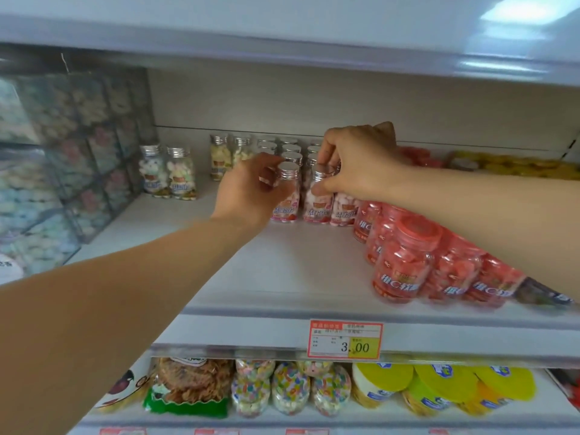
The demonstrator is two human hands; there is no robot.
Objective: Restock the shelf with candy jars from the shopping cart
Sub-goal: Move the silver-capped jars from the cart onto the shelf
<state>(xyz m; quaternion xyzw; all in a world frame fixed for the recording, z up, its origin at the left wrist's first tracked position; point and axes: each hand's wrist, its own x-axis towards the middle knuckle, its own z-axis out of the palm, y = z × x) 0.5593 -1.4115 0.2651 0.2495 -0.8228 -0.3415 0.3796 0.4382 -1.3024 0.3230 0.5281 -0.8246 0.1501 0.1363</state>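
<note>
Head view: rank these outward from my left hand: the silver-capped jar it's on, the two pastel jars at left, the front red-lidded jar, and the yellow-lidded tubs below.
1. Silver-capped jar: gripped by the left hand.
2. Pastel jars: to the hand's left, at similar depth.
3. Front red-lidded jar: to the right, by the front edge of the shelf.
4. Yellow-lidded tubs: one level down, to the right.

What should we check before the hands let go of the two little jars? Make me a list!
1. Left hand grips the left jar: ok.
2. Right hand pinches the right jar at its cap: ok.
3. Both jars upright: ok.
4. Jar bottoms flat on the shelf: cannot tell.
5. Right forearm clear of the red jars beneath it: cannot tell.
6. Bare shelf space in front for more jars: ok.
</note>
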